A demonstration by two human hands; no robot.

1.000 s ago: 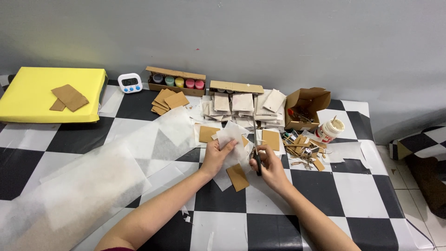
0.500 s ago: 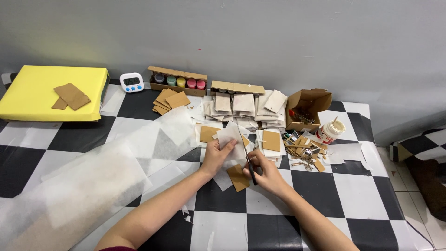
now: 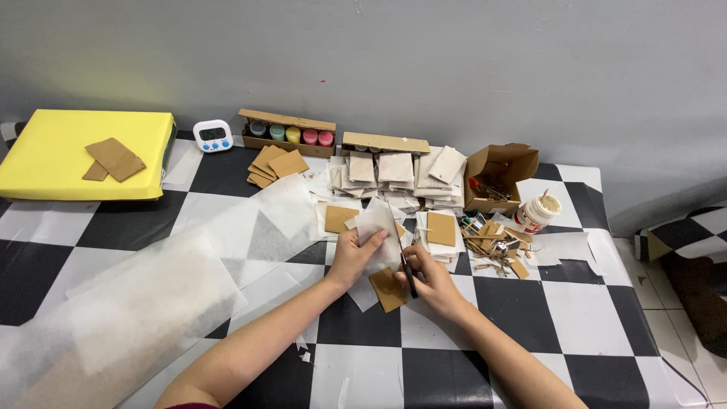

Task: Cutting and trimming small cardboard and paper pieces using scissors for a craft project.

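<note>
Nearest the camera, a large sheet of translucent white paper [image 3: 129,310] lay across the checkered tabletop [image 3: 575,318], uncut as far as could be seen.

Left hand [image 3: 353,256] was closed on a small white paper piece [image 3: 379,227], thumb on top, holding it up off the surface. Right hand [image 3: 433,274] was closed round the handles of a pair of scissors [image 3: 404,261], blades pointing away and meeting the paper's right edge; whether the blades stood apart could not be told. A brown card rectangle [image 3: 389,289] lay directly below, between the two hands.

Just beyond: more brown card pieces [image 3: 441,228] on white offcuts, and a heap of card scraps [image 3: 496,246] to the right beside a white glue jar [image 3: 537,213] and an open cardboard box [image 3: 500,174].

Further back: rows of finished white-wrapped pieces [image 3: 394,168], a stack of bare card [image 3: 276,163], a box of paint pots [image 3: 288,135], a small timer [image 3: 213,135], a yellow pad [image 3: 76,151].

Judgement: work was well along, many pieces done, several cards and most of the big sheet left.
</note>
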